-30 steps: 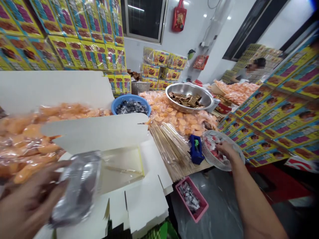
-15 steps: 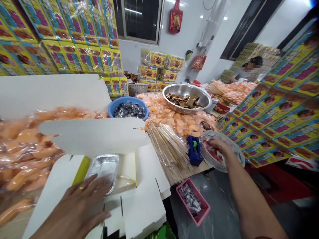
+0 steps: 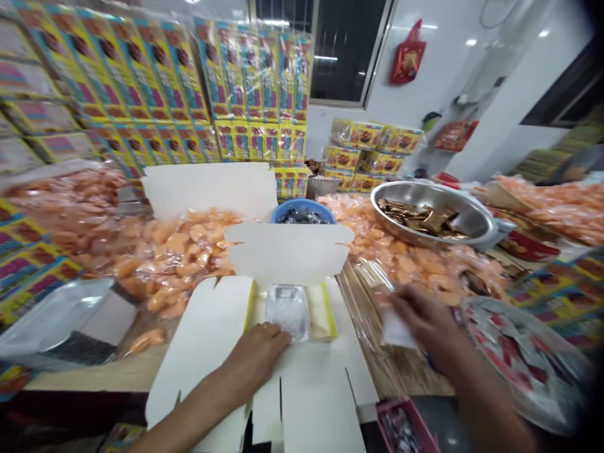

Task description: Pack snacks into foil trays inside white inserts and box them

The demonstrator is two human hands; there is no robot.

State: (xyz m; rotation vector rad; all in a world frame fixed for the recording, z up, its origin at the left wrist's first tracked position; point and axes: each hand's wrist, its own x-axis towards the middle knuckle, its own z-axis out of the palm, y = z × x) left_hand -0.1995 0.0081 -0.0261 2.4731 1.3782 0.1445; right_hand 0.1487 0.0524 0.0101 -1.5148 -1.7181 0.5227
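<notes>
- Resting in the yellow-lined well of an opened white carton [image 3: 287, 352], a small foil tray [image 3: 287, 309] lies flat at the centre of the work surface
- Left hand [image 3: 255, 357]: palm down on the carton's near flap, fingers loosely spread, fingertips touching the near edge of the foil tray; it grips nothing
- Right hand [image 3: 425, 321]: blurred by motion, fingers closed on what appears to be a small white packet [image 3: 394, 327], held above the bundle of bamboo skewers [image 3: 365, 296] just to the right of the carton
- Carton flaps: the rear flap stands upright behind the tray; the side and front flaps lie spread flat
- Round tray of red-and-white sachets [image 3: 519, 358]: to the right of the right hand, near the table edge
- Blue bowl [image 3: 304, 212] of dark wrapped pieces: directly behind the carton's rear flap
- Steel basin [image 3: 434, 214] holding brown packets: farther back and to the right, set on bagged orange snacks [image 3: 179, 251], which also spread left of the carton
- Stack of empty foil trays [image 3: 61, 321]: at the left edge of the table, well apart from both hands
- Pink bin [image 3: 406, 428]: below the table's front edge, at the right
- Yellow printed boxes [image 3: 189, 94]: stacked along the back wall
</notes>
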